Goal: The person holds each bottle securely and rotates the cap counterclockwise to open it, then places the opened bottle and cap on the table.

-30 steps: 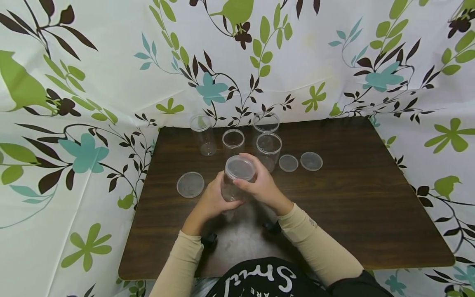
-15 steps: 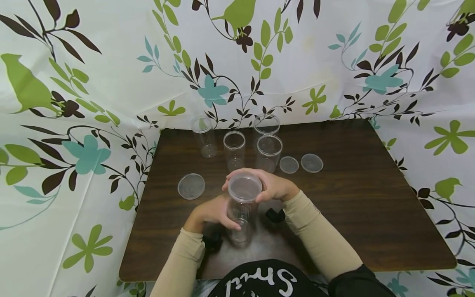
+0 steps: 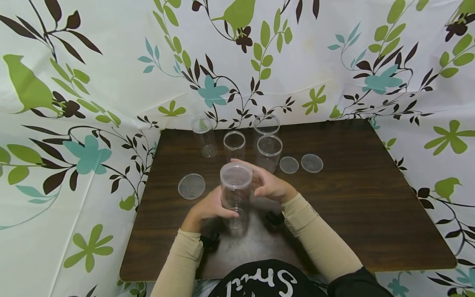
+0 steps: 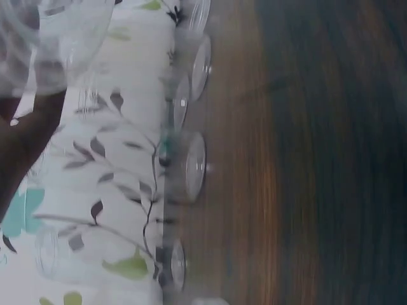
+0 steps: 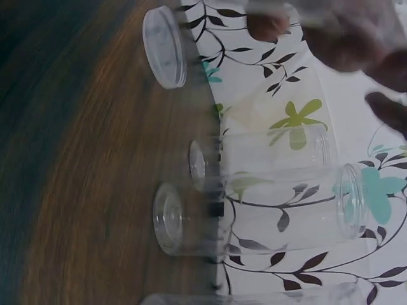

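Capping under way: tall clear plastic jar [image 3: 235, 198], lidded, held above brown wooden table [image 3: 352, 206]; left hand [image 3: 209, 206] gripping its body, right hand [image 3: 269, 185] curling beside its clear round lid [image 3: 236, 174]. Beyond jar, awaiting: four open clear jars [image 3: 234, 145], three loose clear lids [image 3: 191, 186].

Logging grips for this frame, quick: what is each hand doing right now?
Left hand: grips the clear plastic jar around its body.
Right hand: fingers curled at the jar's lid, touching its rim.
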Demonstrator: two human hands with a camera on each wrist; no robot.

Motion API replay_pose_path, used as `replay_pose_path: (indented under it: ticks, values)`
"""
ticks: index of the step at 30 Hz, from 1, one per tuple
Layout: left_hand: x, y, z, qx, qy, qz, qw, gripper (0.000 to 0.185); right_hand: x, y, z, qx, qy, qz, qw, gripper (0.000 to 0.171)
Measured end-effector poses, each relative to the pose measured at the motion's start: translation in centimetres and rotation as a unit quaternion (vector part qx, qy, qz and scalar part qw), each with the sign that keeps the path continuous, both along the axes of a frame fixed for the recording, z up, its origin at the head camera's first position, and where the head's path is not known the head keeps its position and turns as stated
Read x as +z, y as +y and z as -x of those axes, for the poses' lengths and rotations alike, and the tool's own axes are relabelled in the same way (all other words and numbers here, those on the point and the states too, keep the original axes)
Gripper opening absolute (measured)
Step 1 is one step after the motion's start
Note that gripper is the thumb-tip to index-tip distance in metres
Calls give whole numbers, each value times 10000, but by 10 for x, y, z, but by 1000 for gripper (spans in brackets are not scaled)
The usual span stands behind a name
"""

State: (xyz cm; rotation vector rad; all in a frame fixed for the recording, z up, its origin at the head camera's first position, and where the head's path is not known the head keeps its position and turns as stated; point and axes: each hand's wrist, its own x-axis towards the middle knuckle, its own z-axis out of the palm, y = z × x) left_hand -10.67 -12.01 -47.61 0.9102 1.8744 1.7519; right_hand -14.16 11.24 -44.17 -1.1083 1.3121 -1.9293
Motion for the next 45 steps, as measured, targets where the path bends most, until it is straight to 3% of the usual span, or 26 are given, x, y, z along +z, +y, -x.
replay_pose_path:
  ticks: [5, 10, 17, 21, 24, 28, 30, 33, 39, 42, 45]
  values:
    - [-3, -9, 1, 1022, -28, -332, 9942, 83, -1, -7, -11, -1273, 80, -138, 9917, 117]
    - [-3, -11, 2, 1447, -41, -283, 9891, 88, 6, -15, -22, -2120, 524, -212, 9756, 109]
    - [-3, -9, 2, 1467, 23, -50, 9892, 91, 14, -21, -29, -2327, 1093, -539, 9649, 100]
    - [0, -8, 3, 1635, 557, 337, 9844, 98, 14, -22, -30, -2340, 1005, -600, 9652, 99]
    - [14, -6, -2, 1683, 799, 690, 9801, 102, 15, -23, -29, -2403, 1088, -686, 9621, 98]
    - [17, -3, -4, 1341, 762, 815, 9847, 100, 16, -22, -26, -2484, 1317, -932, 9551, 89]
    - [9, -5, -2, 1160, 770, 802, 9870, 97, 17, -20, -24, -2390, 1364, -987, 9563, 85]
    - [12, -6, -4, 806, 658, 812, 9912, 94, 19, -19, -18, -1931, 1306, -870, 9685, 82]
    - [13, -7, -3, -163, 364, 705, 9967, 83, 18, -13, -3, -325, 950, -403, 9941, 88]
    - [11, -6, -2, -340, 410, 751, 9958, 79, 14, -10, 3, 405, 586, -276, 9971, 91]
    - [8, -4, -1, -371, 509, 795, 9948, 79, 11, -8, 8, 853, 355, -255, 9954, 97]
